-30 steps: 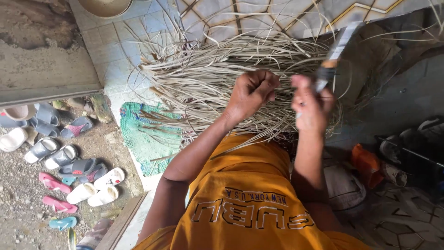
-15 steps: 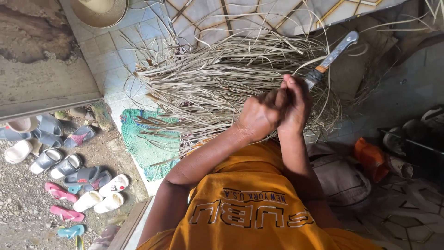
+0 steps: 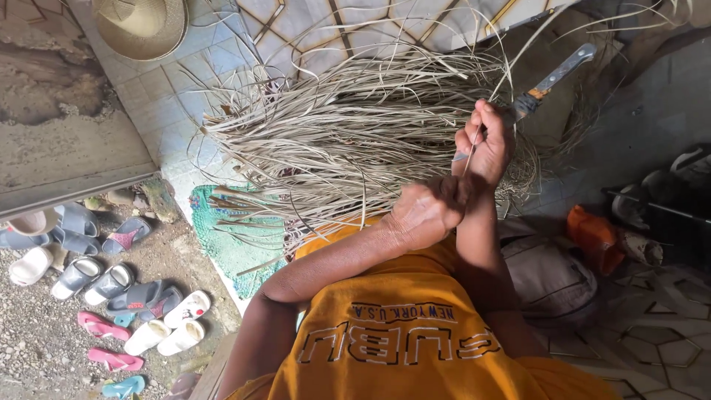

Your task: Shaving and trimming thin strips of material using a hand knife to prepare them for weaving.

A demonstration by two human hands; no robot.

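A straw hat (image 3: pixel 141 26) lies on the tiled floor (image 3: pixel 159 96), sandals (image 3: pixel 111 285) on the ground beside a green mat (image 3: pixel 226 237). A big bundle of dry strips (image 3: pixel 348 137) fans across the lap. The right hand (image 3: pixel 489 144) is clamped on a knife (image 3: pixel 552 78) and one strip; the left hand (image 3: pixel 426 215) is closed, pressed against the right wrist.

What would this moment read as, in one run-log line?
right hand: grips knife, pinching a strip | left hand: closed against right wrist | dried strips bundle: on tiled floor | straw hat: beyond bundle
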